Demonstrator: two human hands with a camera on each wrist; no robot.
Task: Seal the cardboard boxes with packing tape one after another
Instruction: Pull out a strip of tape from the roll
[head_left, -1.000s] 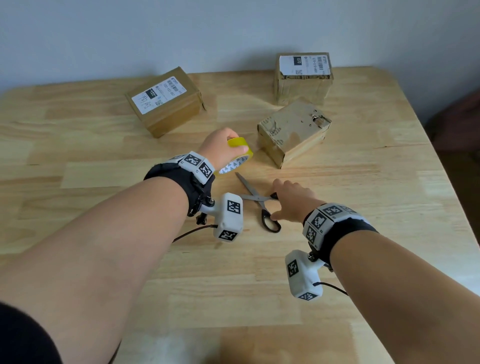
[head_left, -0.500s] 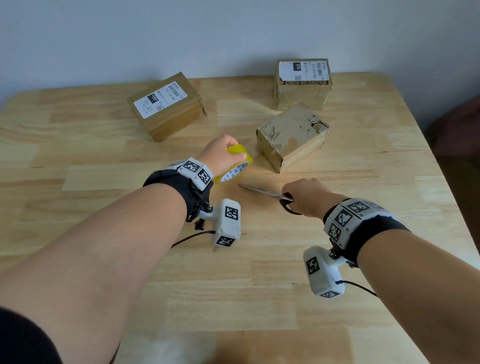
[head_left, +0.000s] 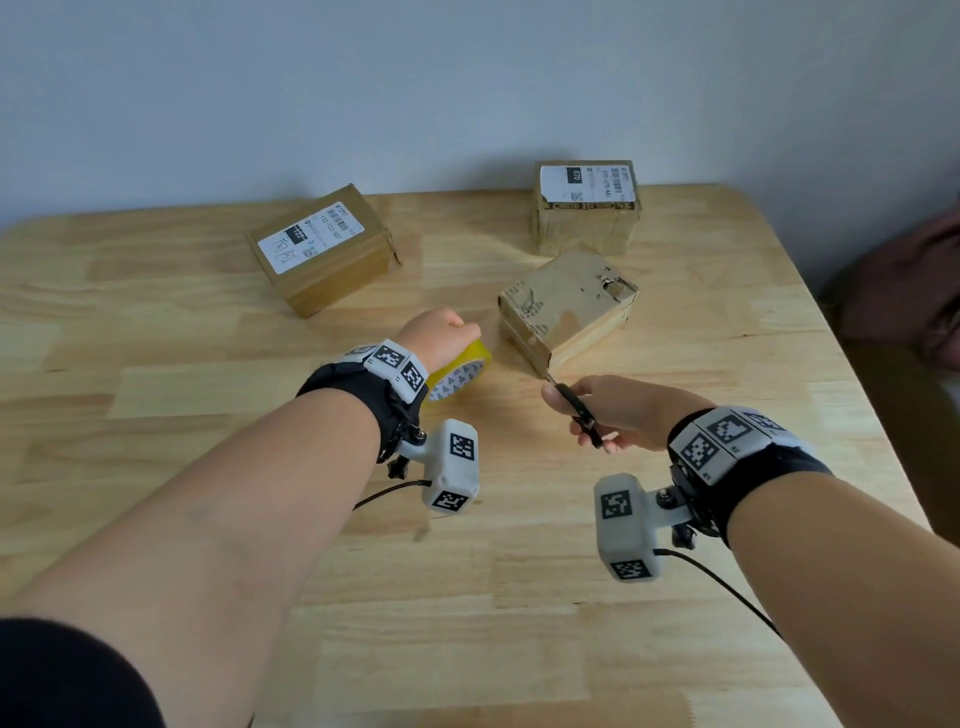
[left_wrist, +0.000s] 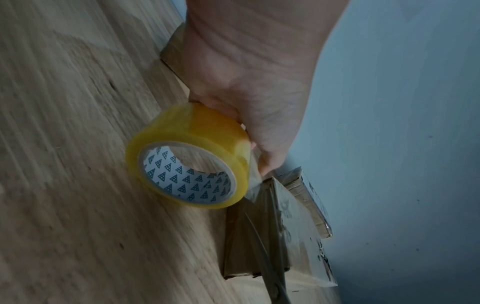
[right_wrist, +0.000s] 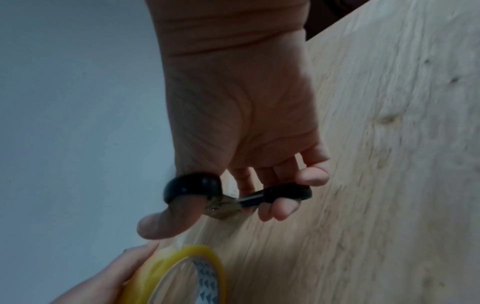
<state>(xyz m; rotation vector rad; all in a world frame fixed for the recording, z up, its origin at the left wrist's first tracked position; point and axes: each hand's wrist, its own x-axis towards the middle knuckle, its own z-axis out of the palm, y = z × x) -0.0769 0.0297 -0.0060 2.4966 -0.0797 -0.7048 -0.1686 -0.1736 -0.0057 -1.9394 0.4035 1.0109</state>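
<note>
Left hand (head_left: 439, 338), grip clamped on yellow roll of packing tape (left_wrist: 192, 158), keeping strip taut from worn brown cardboard box (head_left: 566, 306) at 1 o'clock on worktop (head_left: 467, 597); right hand (head_left: 618, 410), grip through black-handled scissors (right_wrist: 233, 195), poised for cutting.

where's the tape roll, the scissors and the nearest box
tape roll (left_wrist: 192, 131), left wrist view, yellow outer band
scissors (right_wrist: 193, 186), right wrist view, black thumb loop
nearest box (head_left: 566, 299), head view, top face
</note>
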